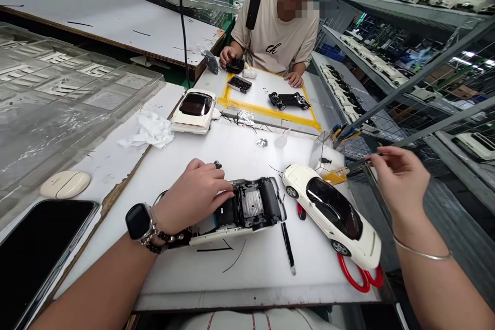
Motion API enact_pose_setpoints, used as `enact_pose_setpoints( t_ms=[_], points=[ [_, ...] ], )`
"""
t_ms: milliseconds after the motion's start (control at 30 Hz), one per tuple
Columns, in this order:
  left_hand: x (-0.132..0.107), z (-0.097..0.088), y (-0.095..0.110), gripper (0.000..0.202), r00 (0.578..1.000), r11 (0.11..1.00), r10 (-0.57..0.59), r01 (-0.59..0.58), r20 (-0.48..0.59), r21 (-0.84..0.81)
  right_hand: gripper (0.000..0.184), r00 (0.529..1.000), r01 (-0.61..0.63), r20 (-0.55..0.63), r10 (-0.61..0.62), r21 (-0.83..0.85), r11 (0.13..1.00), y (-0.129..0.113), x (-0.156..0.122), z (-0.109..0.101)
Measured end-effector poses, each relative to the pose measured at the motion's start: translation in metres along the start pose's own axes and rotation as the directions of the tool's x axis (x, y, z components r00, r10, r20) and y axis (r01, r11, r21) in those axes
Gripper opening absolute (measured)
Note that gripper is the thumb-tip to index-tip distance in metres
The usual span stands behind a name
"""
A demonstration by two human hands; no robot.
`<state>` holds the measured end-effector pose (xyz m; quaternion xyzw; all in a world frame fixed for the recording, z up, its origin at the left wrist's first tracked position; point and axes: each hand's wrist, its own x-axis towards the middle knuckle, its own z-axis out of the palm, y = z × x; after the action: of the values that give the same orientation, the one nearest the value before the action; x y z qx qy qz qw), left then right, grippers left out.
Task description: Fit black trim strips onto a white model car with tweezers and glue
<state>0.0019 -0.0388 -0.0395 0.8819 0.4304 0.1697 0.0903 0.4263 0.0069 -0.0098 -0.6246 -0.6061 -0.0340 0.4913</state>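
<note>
My left hand lies on an upturned white model car whose black underside faces up; the fingers press it onto the white table. My right hand hovers at the right, beyond the table's edge, fingers pinched on something thin that I cannot make out. It is close to a clear plastic box holding small parts. A finished white model car lies between my hands. A black pen-like tool lies below the upturned car.
Red-handled scissors peek from under the finished car. Another white car, a crumpled tissue, a white case and a phone are at left. Opposite, a person sits by a black chassis within yellow tape. Shelves at right hold car bodies.
</note>
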Motion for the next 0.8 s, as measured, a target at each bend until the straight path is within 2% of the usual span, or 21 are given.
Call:
enact_pose_setpoints(
  t_ms=[100, 300, 567, 800],
  points=[
    [-0.001, -0.001, 0.000, 0.022, 1.000, 1.000, 0.000, 0.000, -0.001, 0.005, 0.026, 0.985, 0.072, -0.153, -0.076, -0.032, 0.997, -0.006, 0.011, -0.002],
    [-0.002, 0.000, 0.000, 0.022, 1.000, 1.000, 0.008, -0.008, -0.007, 0.005, 0.020, 0.958, 0.121, -0.255, -0.132, -0.059, 0.991, -0.017, 0.024, 0.000],
    [-0.002, 0.001, -0.001, 0.022, 1.000, 1.000, 0.017, -0.017, -0.019, 0.002, 0.020, 0.987, 0.091, -0.135, -0.089, 0.006, 0.996, -0.031, 0.026, 0.017],
    [-0.003, -0.001, 0.001, 0.023, 1.000, 1.000, 0.001, -0.001, -0.001, 0.006, 0.024, 0.993, 0.117, -0.040, -0.113, 0.099, 0.988, -0.053, 0.022, 0.038]
  ],
)
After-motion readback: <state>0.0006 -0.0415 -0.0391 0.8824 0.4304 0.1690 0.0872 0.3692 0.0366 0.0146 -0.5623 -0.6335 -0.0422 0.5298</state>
